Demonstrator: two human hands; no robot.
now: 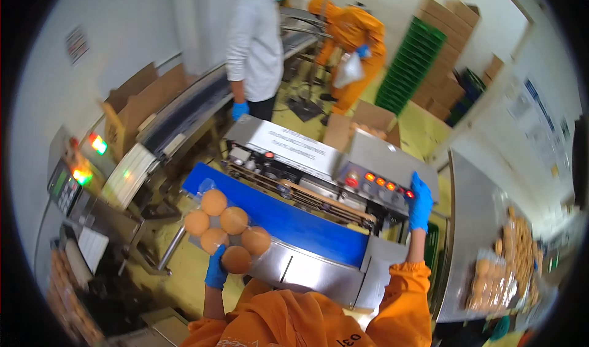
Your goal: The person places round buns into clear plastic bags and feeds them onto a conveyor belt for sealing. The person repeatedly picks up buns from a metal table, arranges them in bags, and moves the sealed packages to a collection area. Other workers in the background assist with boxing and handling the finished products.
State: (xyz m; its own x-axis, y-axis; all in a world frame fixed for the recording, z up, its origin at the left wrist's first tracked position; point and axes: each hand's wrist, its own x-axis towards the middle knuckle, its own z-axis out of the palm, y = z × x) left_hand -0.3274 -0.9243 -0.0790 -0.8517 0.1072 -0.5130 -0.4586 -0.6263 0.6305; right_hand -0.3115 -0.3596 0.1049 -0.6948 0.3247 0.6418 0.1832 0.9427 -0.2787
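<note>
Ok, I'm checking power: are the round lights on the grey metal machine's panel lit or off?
Lit: several round orange-red lights glow brightly beside the blue-gloved right hand.

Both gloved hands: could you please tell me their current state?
Left hand: holding the bag of six round buns.
Right hand: at the control panel, grip unclear.

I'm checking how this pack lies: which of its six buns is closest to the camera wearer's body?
The lowest bun in the picture, just to the right of the left hand; the other five all sit higher up.
</note>
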